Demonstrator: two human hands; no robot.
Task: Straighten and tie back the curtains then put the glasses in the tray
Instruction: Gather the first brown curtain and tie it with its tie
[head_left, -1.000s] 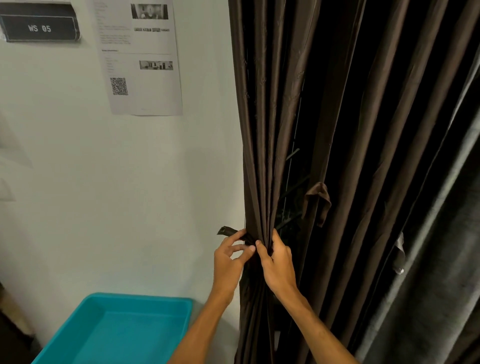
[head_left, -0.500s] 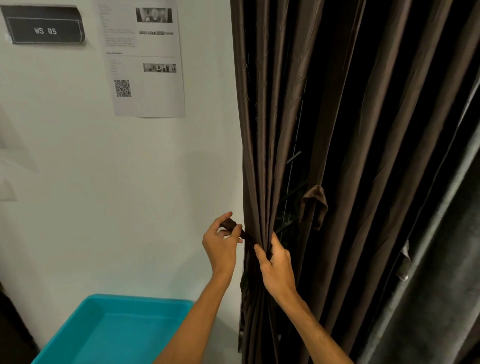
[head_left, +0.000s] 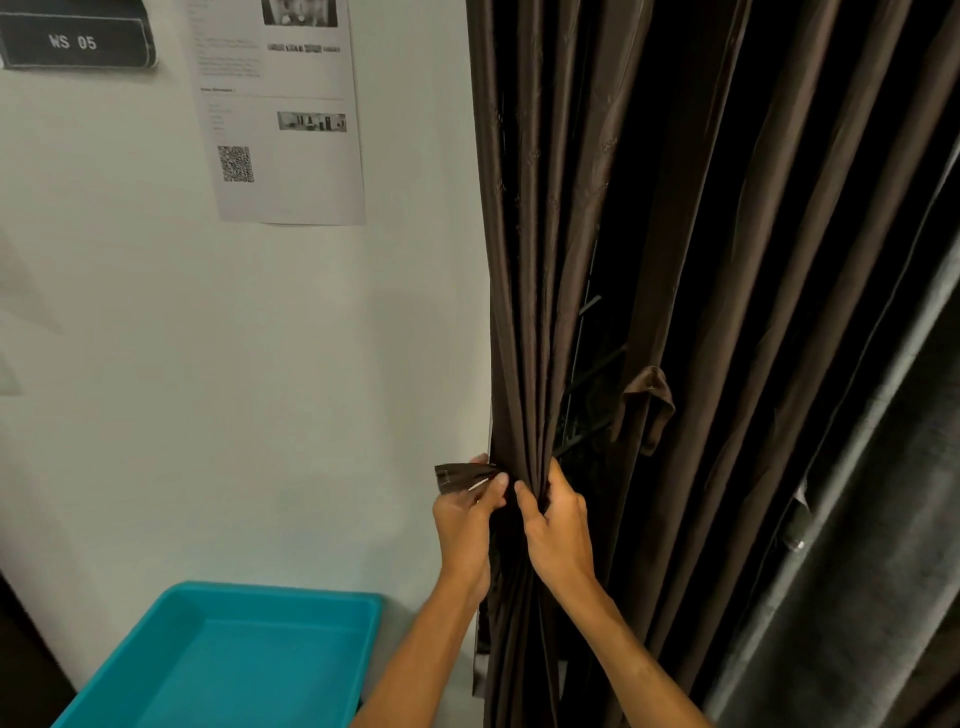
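A dark brown curtain (head_left: 524, 260) hangs in gathered folds beside a white wall. My left hand (head_left: 465, 525) pinches the end of a brown tie-back strap (head_left: 460, 477) at the curtain's left edge. Just to its right, my right hand (head_left: 558, 525) grips the bunched folds. A second strap (head_left: 647, 405) dangles loose further right on the curtain. A teal tray (head_left: 228, 660) sits low on the left, with nothing in it. No glasses are in view.
A printed sheet with a QR code (head_left: 283, 114) and a black sign reading WS 05 (head_left: 75, 41) hang on the wall. A grey curtain (head_left: 872, 519) hangs at the far right. Dark window bars (head_left: 587, 364) show between the folds.
My left hand, which had lifted the strap away to the left, has come back down beside my right hand at the bunched folds.
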